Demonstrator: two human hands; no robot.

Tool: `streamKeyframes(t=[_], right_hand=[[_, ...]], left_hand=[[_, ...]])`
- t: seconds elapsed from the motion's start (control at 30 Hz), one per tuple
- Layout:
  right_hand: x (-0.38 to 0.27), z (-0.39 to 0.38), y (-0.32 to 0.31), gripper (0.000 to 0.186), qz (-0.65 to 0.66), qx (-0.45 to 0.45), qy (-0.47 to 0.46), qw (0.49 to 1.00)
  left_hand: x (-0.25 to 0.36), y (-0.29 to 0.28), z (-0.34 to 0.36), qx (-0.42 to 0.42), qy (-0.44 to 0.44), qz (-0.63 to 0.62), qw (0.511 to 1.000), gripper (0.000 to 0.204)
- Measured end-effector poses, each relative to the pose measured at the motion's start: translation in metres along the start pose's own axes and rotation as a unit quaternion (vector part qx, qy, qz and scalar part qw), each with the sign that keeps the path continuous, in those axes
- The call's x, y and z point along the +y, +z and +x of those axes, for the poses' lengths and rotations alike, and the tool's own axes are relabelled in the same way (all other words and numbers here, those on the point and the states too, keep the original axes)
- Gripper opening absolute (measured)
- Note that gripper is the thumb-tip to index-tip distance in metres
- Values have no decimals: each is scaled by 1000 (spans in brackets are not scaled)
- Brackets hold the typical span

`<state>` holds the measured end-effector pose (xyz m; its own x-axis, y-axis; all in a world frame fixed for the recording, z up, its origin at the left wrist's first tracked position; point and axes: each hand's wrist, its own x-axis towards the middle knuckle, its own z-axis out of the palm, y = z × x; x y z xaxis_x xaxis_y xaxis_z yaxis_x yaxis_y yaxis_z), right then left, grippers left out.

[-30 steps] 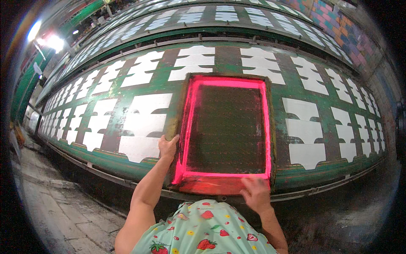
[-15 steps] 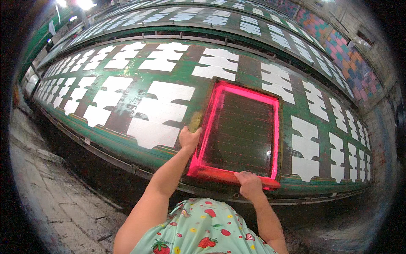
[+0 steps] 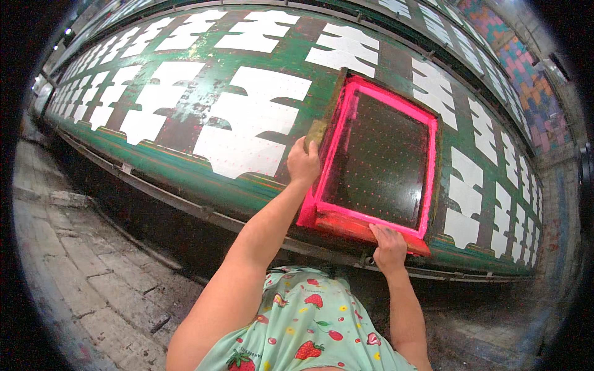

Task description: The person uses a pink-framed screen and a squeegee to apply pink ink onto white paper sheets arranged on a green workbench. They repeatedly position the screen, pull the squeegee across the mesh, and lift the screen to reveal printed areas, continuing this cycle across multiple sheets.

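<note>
A screen printing frame [image 3: 337, 224] with bright pink borders and a dark mesh [image 3: 380, 157] rests on a long green table. Fingers of my left hand [image 3: 303, 163] are closed round a yellowish-brown block-like grip [image 3: 316, 132] at the frame's left side. My right hand [image 3: 390, 248] grips the red near edge, fingers over its top. White cut pieces [image 3: 253, 102] with scalloped edges lie flat in rows. Small pinkish dots mark the piece just left of the frame. Whatever lies beneath the frame is hidden.
The green table [image 3: 204, 185] curves away to both sides, with a metal rail [image 3: 213, 216] along its near edge. More tables with white pieces stand behind. Grey paving [image 3: 93, 266] lies at the lower left, and a coloured patchwork wall [image 3: 520, 68] rises at the far right.
My view has tilted downward and shifted, so the frame and table appear higher in it. Both hands keep their holds on the frame. Dots on the left piece show more clearly.
</note>
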<state>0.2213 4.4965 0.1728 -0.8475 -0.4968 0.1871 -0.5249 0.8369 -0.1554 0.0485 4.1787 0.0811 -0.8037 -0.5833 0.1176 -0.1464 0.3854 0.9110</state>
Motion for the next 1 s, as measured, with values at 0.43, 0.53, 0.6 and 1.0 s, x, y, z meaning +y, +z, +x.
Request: streamKeyframes(t=[0.43, 0.53, 0.6, 1.0], right_hand=[[141, 181, 41, 46, -27, 42, -15, 999], [182, 232, 48, 39, -22, 46, -18, 999], [210, 267, 53, 39, -38, 44, -20, 998], [312, 413, 57, 52, -7, -5, -2, 1000]], left_hand=[[8, 0, -1, 6, 12, -7, 1000, 36], [12, 0, -3, -1, 11, 1, 1000, 32], [13, 0, -2, -5, 10, -10, 1000, 30], [18, 3, -3, -12, -47, -51, 998, 34]])
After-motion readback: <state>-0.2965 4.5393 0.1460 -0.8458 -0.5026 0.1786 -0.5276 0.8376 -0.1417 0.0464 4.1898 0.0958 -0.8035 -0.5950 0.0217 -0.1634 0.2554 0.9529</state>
